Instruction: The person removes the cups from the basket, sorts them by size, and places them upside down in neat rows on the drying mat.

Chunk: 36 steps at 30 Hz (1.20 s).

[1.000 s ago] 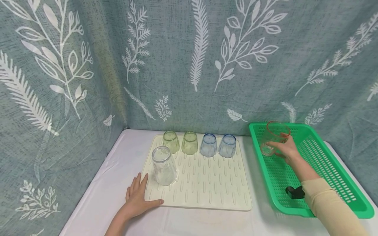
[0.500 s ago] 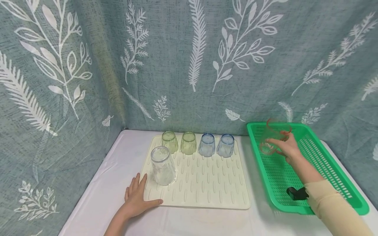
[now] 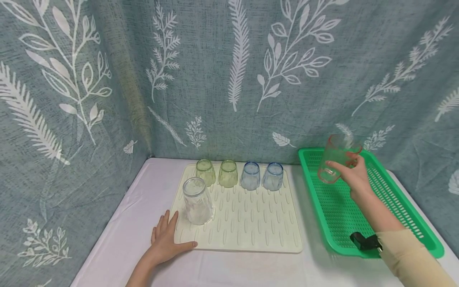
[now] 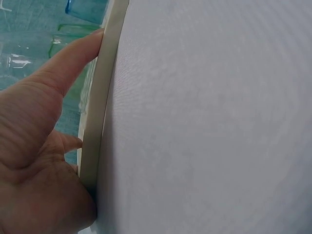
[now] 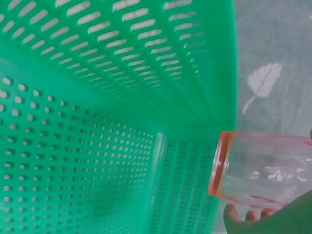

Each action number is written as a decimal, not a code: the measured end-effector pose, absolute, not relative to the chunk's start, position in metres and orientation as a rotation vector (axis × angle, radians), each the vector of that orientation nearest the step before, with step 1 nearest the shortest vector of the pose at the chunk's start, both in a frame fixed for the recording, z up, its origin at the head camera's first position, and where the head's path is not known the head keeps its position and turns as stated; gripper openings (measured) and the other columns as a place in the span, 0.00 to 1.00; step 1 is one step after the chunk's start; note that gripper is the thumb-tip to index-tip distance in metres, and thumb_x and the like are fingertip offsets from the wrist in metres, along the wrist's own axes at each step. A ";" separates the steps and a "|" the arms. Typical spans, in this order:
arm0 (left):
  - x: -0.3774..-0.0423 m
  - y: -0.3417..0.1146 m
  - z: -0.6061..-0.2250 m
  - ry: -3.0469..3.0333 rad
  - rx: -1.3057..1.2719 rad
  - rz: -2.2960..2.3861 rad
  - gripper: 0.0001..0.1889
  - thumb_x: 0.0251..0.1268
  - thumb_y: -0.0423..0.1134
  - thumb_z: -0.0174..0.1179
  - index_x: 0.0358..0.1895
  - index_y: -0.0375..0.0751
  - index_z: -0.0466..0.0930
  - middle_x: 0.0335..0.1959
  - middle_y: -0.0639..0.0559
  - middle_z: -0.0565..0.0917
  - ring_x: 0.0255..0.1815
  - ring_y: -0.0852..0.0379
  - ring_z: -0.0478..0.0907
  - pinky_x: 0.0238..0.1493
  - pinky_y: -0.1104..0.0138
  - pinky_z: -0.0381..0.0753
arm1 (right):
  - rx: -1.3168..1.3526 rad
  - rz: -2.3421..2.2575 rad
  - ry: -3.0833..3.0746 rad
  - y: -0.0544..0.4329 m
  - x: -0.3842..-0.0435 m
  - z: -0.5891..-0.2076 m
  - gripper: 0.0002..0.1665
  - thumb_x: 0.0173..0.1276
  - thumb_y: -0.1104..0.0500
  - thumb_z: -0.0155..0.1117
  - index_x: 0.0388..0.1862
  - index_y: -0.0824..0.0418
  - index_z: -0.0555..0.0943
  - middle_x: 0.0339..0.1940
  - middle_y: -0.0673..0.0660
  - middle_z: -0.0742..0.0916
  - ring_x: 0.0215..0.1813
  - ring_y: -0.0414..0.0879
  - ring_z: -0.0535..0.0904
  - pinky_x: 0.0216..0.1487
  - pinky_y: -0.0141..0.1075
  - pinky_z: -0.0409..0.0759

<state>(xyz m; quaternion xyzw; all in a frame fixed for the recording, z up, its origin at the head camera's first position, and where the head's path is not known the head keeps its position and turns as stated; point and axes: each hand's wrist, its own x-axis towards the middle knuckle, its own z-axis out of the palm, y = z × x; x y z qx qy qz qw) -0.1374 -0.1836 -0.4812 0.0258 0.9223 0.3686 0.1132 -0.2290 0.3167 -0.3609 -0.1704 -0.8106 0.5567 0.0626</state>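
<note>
In the head view my right hand (image 3: 355,175) grips a clear tumbler (image 3: 334,154) with a red-tinted rim, holding it tilted over the far end of a green basket (image 3: 317,203). The right wrist view shows this tumbler (image 5: 263,168) beside the basket wall, fingertips (image 5: 231,212) along its side. My left hand (image 3: 163,243) lies with fingers spread at the front left corner of a cream drying mat (image 3: 251,223), thumb on its front edge. Close to those fingers, a tall clear glass (image 3: 198,205) stands upside down on the mat.
Along the mat's back edge two green glasses (image 3: 205,173) and two blue glasses (image 3: 250,177) stand upside down. A patterned blue-green curtain (image 3: 215,79) hangs close behind mat and basket. A black wrist camera (image 3: 363,241) sits on the right forearm, over the basket's near end.
My right hand has lifted the red-rimmed tumbler higher and tilted it more, its rim now above the basket's far edge. My left hand has stayed in place.
</note>
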 end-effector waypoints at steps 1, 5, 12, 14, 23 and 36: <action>-0.137 -0.184 -0.481 2.705 0.073 1.080 0.65 0.45 0.56 0.75 0.74 0.23 0.40 0.74 0.23 0.31 0.73 0.27 0.23 0.65 0.33 0.22 | -0.514 1.695 -2.442 0.315 -0.227 -0.359 0.57 0.62 0.42 0.70 0.77 0.60 0.48 0.66 0.59 0.60 0.62 0.51 0.61 0.56 0.40 0.72; -0.137 -0.184 -0.480 2.701 0.062 1.080 0.65 0.45 0.56 0.75 0.74 0.23 0.40 0.74 0.24 0.30 0.73 0.27 0.23 0.65 0.34 0.21 | -0.478 1.754 -2.410 0.305 -0.219 -0.350 0.56 0.62 0.42 0.70 0.78 0.57 0.48 0.71 0.60 0.58 0.69 0.54 0.57 0.59 0.42 0.69; -0.137 -0.185 -0.481 2.707 0.066 1.078 0.65 0.45 0.56 0.75 0.74 0.23 0.40 0.74 0.23 0.31 0.73 0.27 0.24 0.65 0.34 0.22 | -0.334 1.854 -2.401 0.283 -0.204 -0.338 0.50 0.64 0.44 0.70 0.77 0.51 0.52 0.61 0.52 0.63 0.71 0.55 0.55 0.62 0.46 0.66; -0.138 -0.185 -0.481 2.705 0.064 1.080 0.65 0.45 0.56 0.75 0.74 0.23 0.40 0.74 0.23 0.31 0.73 0.27 0.24 0.65 0.34 0.22 | -0.297 1.893 -2.408 0.276 -0.200 -0.338 0.50 0.65 0.46 0.69 0.77 0.50 0.52 0.62 0.52 0.61 0.70 0.55 0.55 0.63 0.46 0.65; -0.138 -0.186 -0.481 2.707 0.071 1.089 0.64 0.45 0.56 0.75 0.74 0.23 0.40 0.74 0.23 0.31 0.73 0.26 0.24 0.65 0.34 0.22 | -0.169 1.999 -2.454 0.241 -0.185 -0.342 0.47 0.66 0.55 0.69 0.75 0.62 0.52 0.74 0.58 0.58 0.68 0.52 0.59 0.60 0.41 0.66; -0.137 -0.185 -0.481 2.707 0.088 1.098 0.64 0.45 0.56 0.75 0.74 0.22 0.41 0.73 0.22 0.32 0.73 0.26 0.25 0.65 0.33 0.22 | -0.106 2.051 -2.517 0.202 -0.162 -0.379 0.48 0.59 0.60 0.72 0.74 0.57 0.58 0.67 0.62 0.68 0.69 0.57 0.61 0.65 0.50 0.63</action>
